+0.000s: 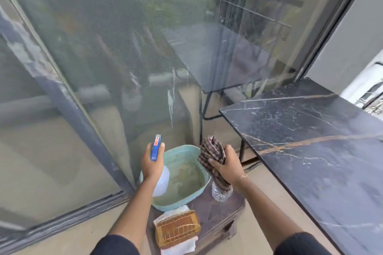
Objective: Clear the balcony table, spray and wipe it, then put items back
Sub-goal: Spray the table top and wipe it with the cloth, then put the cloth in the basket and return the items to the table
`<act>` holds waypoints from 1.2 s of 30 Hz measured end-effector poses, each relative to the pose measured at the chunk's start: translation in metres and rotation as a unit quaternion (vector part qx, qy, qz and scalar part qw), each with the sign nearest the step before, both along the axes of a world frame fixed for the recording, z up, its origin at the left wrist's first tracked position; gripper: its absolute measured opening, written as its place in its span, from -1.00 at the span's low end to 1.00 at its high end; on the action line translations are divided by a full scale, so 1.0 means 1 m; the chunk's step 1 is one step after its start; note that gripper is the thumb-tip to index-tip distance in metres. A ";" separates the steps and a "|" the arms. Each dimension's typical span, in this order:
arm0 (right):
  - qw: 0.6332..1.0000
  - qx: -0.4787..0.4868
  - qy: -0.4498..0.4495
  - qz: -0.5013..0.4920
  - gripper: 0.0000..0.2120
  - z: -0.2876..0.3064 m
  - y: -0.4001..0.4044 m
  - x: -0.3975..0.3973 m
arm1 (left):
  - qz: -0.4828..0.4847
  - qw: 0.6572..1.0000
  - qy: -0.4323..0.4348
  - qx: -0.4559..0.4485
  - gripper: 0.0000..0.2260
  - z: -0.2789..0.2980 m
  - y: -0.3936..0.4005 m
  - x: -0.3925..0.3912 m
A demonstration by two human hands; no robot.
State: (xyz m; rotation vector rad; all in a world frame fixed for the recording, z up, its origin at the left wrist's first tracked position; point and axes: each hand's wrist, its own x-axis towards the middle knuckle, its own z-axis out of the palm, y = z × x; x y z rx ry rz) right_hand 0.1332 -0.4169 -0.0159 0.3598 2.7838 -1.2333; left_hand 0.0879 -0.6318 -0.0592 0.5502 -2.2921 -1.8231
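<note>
Left hand (pixel 152 164) grips a blue-triggered spray bottle (pixel 158 172), nozzle up; right hand (pixel 226 164) clutches a bunched checked cloth (pixel 213 152). Both hover above a low side table holding a teal basket (pixel 182 182). Beyond and to the right lies the dark marble balcony table (pixel 310 130), bare-topped, its long axis running away, nearer the cloth hand.
</note>
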 end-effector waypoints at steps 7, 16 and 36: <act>0.999 -0.039 -0.008 0.018 -0.77 -0.001 -0.005 -0.013 | 0.007 0.998 -0.052 -0.046 -0.80 -0.052 -0.010 0.009; 0.996 -0.074 -0.043 0.030 -0.61 0.015 -0.028 -0.025 | -0.074 0.985 -0.076 -0.139 -0.48 -0.051 -0.022 0.039; 0.962 -0.127 0.025 0.240 -0.80 0.169 -0.032 -0.063 | -0.306 0.950 -0.009 0.060 -0.73 0.135 0.011 -0.011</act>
